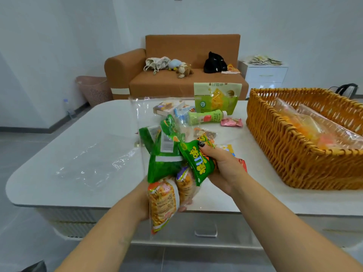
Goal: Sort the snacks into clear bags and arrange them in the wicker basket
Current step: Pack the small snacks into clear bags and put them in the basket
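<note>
The right hand has its fingers curled tight round a green snack packet with yellow lettering, thumb pressed on top (dark polish on the nail), pushing it toward the mouth of a clear bag. The left hand grips that bag from underneath; its fingers are mostly hidden behind the plastic, only the tips showing below the orange noodle packets already sitting at the bag's bottom. Above those, inside the bag, stand more green packets.

Just beyond the right fingers lie loose small snacks on the white table. Farther out from them are a green bottle on its side, a pink wrapper beside it, and a tall pale-green pouch standing upright. To the left of the left fingers another clear bag lies flat. Off to the right of the right hand sits the wicker basket, with filled clear bags inside. Behind everything is a brown sofa.
</note>
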`<move>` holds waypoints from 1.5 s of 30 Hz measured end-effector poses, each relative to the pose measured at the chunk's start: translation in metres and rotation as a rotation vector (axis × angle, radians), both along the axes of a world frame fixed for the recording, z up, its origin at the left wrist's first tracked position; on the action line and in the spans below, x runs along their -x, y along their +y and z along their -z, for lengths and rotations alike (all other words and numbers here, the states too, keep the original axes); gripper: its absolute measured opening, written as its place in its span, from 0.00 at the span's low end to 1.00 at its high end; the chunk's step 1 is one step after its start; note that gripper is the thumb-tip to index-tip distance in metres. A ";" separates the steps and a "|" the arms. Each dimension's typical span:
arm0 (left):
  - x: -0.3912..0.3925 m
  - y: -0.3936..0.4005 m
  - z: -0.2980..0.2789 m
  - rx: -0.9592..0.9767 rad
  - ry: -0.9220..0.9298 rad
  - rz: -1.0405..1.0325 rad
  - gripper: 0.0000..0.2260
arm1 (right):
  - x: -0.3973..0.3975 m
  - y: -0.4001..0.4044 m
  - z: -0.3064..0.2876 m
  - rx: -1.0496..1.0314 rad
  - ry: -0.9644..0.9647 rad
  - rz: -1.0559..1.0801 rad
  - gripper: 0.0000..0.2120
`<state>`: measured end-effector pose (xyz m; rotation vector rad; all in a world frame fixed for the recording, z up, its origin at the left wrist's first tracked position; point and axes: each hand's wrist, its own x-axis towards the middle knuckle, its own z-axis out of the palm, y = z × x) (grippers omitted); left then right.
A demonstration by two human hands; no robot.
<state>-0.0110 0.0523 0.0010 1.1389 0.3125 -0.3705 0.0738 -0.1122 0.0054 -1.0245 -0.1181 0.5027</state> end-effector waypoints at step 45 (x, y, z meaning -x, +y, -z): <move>-0.022 -0.006 -0.030 -0.947 -1.182 -0.354 0.05 | -0.018 -0.013 -0.126 0.567 -1.018 0.153 0.05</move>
